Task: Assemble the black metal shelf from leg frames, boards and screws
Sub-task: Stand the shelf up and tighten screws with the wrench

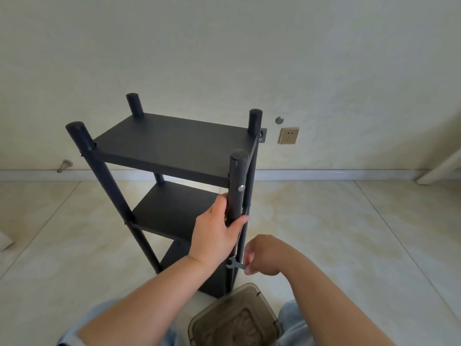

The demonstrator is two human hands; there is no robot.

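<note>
At far left, a small metal door stop [65, 165] is seen low on the wall [224, 58], just above the baseboard [324, 174]. A pale flat edge [5, 242] is glimpsed on the tiled floor [349, 233] at the left border; what it is cannot be told.

Next, the black shelf [172, 148] is stood upright on the floor in the middle of the view, with three boards stacked one below another between four round legs. The top board [174, 143] is set a little below the leg tops. A silver screw head [241, 188] is seen on the near right leg [238, 186], just under that board.

That same leg is gripped by the left hand [217, 236], its fingers curled round the tube from the left and the thumb laid across the front, below the screw.

Lower and to the right, a small flat wrench [235, 265] is pinched between thumb and fingertips of the right hand [262, 255], the other fingers curled in. The wrench is held level against the near right leg, near the lowest board; whether its open end is seated on a fastener cannot be told.

At the bottom, between light-blue trouser knees, a smoky translucent box [237, 320] is seen, touching nothing of the shelf so far as can be told.

On the wall to the right, a gold-coloured socket [288, 135] is mounted, with a small round cap [279, 120] just above it.
</note>
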